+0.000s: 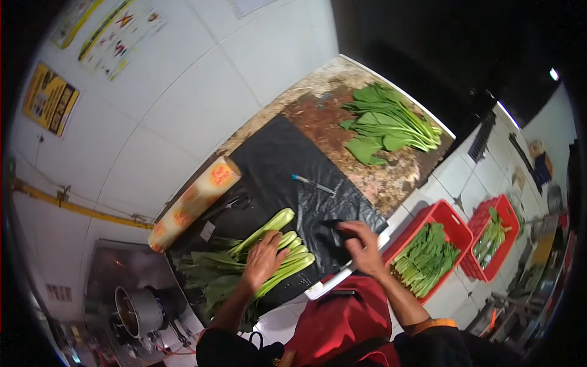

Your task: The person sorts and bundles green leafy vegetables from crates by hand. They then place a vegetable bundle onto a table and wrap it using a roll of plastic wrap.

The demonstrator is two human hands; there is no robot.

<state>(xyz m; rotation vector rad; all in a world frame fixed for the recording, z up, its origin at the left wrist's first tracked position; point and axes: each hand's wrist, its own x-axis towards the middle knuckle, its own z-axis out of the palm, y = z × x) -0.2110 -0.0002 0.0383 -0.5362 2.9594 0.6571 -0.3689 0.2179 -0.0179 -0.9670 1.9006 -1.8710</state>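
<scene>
A bunch of leafy greens with thick pale stalks lies on the black-covered table. My left hand rests on these stalks, its fingers bent over them. To the right, my right hand is over the table's front edge, fingers apart and bent, beside a dark object too unclear to name; I see nothing held in it. Behind the hands a blue-tipped pen lies on the black sheet. Scissors with dark handles lie near the roll.
A large wrapped roll lies along the wall side. More greens are on the worn far end of the table. Two red crates of greens stand on the floor at right. A metal pot is at lower left.
</scene>
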